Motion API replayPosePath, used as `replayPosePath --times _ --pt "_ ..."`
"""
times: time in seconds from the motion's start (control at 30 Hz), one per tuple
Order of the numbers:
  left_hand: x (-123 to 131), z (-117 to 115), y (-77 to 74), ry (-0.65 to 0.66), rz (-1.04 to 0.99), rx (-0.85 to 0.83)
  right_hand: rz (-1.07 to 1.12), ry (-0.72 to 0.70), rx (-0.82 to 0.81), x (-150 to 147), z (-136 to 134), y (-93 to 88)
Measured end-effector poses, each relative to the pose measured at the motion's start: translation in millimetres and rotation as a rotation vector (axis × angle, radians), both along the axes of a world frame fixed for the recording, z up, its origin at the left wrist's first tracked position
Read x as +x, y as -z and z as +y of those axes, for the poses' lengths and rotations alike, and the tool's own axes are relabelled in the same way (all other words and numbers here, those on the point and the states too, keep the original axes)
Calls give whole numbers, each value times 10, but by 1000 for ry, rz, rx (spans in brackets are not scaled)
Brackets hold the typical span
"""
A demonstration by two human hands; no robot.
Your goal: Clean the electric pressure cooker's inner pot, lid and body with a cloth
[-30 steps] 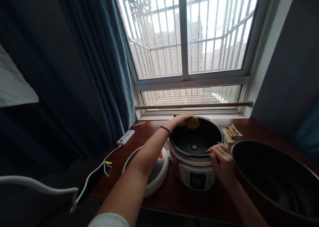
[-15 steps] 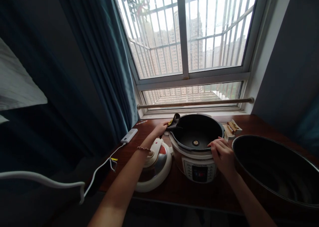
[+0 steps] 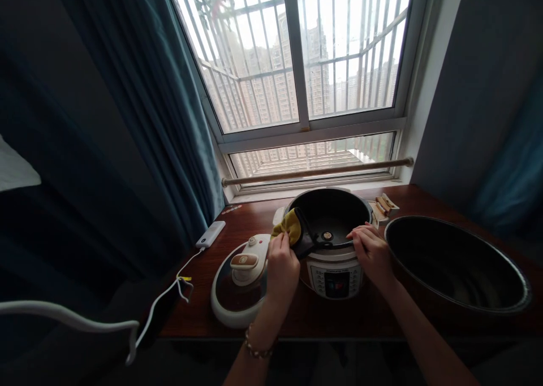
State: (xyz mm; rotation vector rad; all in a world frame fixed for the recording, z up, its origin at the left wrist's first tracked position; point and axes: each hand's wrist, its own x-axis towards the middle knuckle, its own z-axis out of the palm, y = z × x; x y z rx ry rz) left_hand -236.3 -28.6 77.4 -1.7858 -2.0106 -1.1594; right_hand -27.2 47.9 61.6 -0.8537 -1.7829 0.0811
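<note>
My left hand (image 3: 284, 264) is closed on a yellow and dark grey cloth (image 3: 292, 229), which lies over the front left rim of an electric pressure cooker (image 3: 333, 278). The cooker stands without its lid, and its dark inside shows a small round metal piece (image 3: 327, 235) at the bottom. On the cooker's front right rim rests my right hand (image 3: 372, 253), its fingers curled over the edge. To the left, the white and brown lid (image 3: 237, 281) lies on the table, partly behind my left hand. A dark inner pot (image 3: 458, 264) sits to the right.
The wooden table (image 3: 186, 312) stands against a barred window. A white power bank (image 3: 211, 234) with a white cable lies at the left. Behind the right hand is a small cream holder with brown pieces (image 3: 385, 206). A blue curtain (image 3: 169, 148) hangs at the left.
My left hand has come from the cooker's far left rim round to its front left, bringing the cloth along. My right hand stays at the front right rim. The view has shifted slightly.
</note>
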Motion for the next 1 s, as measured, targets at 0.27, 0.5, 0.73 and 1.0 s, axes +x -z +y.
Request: replayPosePath --times 0.27,0.5,0.73,1.0 --pt "850 -351 145 93 -139 132 107 5 2 -55 -372 -91" --pt "1096 -251 94 204 -393 142 62 52 56 -144 -833 76" --pt "838 -358 -99 559 -796 -66 -147 -135 -49 -185 -768 -62" --pt "283 -209 -292 261 -494 -34 -42 46 -90 -67 -506 -149"
